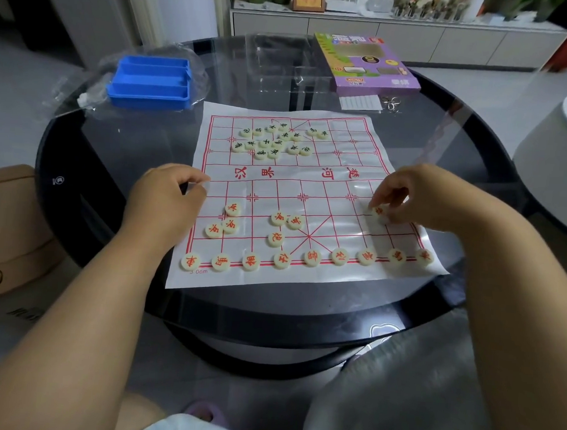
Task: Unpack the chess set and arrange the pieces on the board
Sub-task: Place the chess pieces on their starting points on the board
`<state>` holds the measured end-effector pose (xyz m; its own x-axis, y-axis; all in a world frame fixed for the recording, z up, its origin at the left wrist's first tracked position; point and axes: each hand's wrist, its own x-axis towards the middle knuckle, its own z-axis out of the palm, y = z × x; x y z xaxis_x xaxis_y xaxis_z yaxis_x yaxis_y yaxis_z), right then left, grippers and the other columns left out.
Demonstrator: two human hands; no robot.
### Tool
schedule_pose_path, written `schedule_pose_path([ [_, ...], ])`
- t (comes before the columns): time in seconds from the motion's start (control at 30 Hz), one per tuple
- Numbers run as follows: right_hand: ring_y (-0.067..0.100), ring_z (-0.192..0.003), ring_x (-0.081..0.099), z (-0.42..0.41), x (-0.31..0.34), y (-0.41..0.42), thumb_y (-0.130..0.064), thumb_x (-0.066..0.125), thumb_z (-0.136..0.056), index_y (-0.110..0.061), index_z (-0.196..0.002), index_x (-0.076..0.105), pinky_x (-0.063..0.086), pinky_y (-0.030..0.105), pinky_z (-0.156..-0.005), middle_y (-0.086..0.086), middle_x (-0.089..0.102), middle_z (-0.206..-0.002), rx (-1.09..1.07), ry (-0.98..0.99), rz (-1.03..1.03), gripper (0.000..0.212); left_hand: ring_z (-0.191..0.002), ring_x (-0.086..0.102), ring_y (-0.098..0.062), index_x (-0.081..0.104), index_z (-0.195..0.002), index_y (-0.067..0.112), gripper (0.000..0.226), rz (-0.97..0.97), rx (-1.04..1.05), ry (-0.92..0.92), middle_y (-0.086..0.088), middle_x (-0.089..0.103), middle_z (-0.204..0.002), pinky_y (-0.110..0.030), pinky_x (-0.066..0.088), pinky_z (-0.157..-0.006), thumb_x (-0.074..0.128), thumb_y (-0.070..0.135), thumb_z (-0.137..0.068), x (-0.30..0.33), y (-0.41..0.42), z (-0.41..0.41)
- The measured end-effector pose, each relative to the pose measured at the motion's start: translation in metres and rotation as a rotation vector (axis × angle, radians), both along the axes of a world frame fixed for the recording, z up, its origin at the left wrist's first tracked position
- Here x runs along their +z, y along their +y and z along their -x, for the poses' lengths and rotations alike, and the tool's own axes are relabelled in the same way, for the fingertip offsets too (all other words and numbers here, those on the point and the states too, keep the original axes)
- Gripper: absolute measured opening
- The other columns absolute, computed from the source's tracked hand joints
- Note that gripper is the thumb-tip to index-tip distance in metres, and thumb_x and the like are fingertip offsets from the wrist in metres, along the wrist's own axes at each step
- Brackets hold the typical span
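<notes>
Head view is showing nine red-lettered pieces (pixel 312 257) sitting in a row along the near edge of the paper board (pixel 297 169), which is lying flat on a round glass table (pixel 122 140). Just beyond that row, six more red pieces (pixel 276 229) are lying loose on the near left half. The right hand (pixel 417 197) is pinching one red piece (pixel 378 212) between thumb and fingertips, low over the near right squares, close to the board's right edge. The left hand (pixel 168 197) is resting at the board's left edge, fingers curled; whether it is holding anything I cannot tell. Past the bare middle band, dark-lettered pieces (pixel 274 140) are lying heaped at the far left. Beyond the board, a blue tray (pixel 151 81) is sitting left and a purple box (pixel 365 64) right.
</notes>
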<state>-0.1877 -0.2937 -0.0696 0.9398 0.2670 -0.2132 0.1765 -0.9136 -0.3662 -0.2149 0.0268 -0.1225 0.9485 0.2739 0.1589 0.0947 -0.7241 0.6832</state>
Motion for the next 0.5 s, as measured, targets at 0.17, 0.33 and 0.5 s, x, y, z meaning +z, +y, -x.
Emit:
schedule_pose_path([
  [0.17,0.014,-0.089,0.058,0.006,0.004,0.004,-0.019,0.072,-0.080,-0.028,-0.110,0.066,0.047,0.022,-0.077,-0.004,0.063,-0.102,-0.013,-0.073,0.038,0.032,-0.083,0.057,-0.007,0.066,-0.110,0.020,0.019,0.008,-0.005,-0.008,0.007,0.060,-0.114,-0.017,0.041,-0.056,0.056,0.028,-0.095,0.001,-0.001,0.001],
  [0.33,0.009,-0.086,0.058,0.026,0.017,0.053,-0.023,0.073,-0.078,-0.031,-0.103,0.068,0.052,0.022,-0.077,-0.008,0.059,-0.099,0.124,-0.153,-0.121,0.027,-0.090,0.057,-0.008,0.066,-0.109,0.020,0.019,0.020,-0.005,-0.014,0.007,0.060,-0.116,-0.016,0.042,-0.060,0.056,0.027,-0.095,0.002,-0.001,0.001],
  [0.5,0.005,-0.080,0.053,0.035,0.009,0.099,-0.022,0.070,-0.082,-0.030,-0.107,0.068,0.047,0.012,-0.071,-0.014,0.054,-0.097,0.254,-0.055,-0.099,0.026,-0.092,0.064,-0.009,0.068,-0.093,0.028,0.006,0.186,-0.061,0.087,0.017,0.061,-0.110,-0.025,0.054,-0.067,0.063,0.030,-0.090,0.007,0.004,0.004],
])
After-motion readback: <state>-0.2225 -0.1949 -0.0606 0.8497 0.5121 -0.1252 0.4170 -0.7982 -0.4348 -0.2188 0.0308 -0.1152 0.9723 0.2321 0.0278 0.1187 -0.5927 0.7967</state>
